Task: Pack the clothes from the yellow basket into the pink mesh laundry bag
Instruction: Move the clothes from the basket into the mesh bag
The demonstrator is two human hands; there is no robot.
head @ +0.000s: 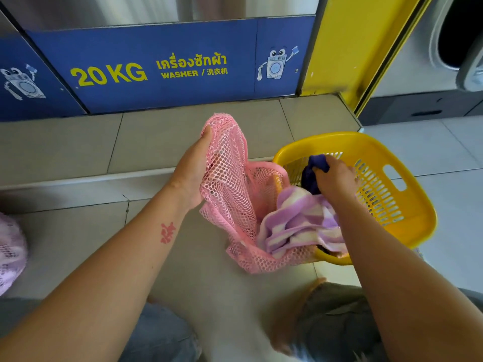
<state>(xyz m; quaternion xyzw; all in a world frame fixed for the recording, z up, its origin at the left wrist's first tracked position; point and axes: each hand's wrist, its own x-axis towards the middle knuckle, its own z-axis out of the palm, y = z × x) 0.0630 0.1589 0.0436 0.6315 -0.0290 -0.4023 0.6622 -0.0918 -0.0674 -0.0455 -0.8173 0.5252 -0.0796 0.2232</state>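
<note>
The pink mesh laundry bag (230, 189) is held up at the centre, its mouth facing right toward the yellow basket (392, 194). My left hand (193, 171) grips the bag's upper edge. Inside the basket, my right hand (335, 178) grips a dark purple garment (312, 173). A purple-and-white striped cloth (300, 220) drapes from the basket's near rim into the bag's opening. The rest of the basket's contents are hidden behind my right arm.
A raised tiled ledge (156, 142) runs in front of the blue 20 KG washer panel (146, 66). A yellow pillar (347, 45) stands right of it, with another machine's door (460, 35) beyond. Another pale mesh bundle (10, 252) lies at the left edge. My knees fill the bottom.
</note>
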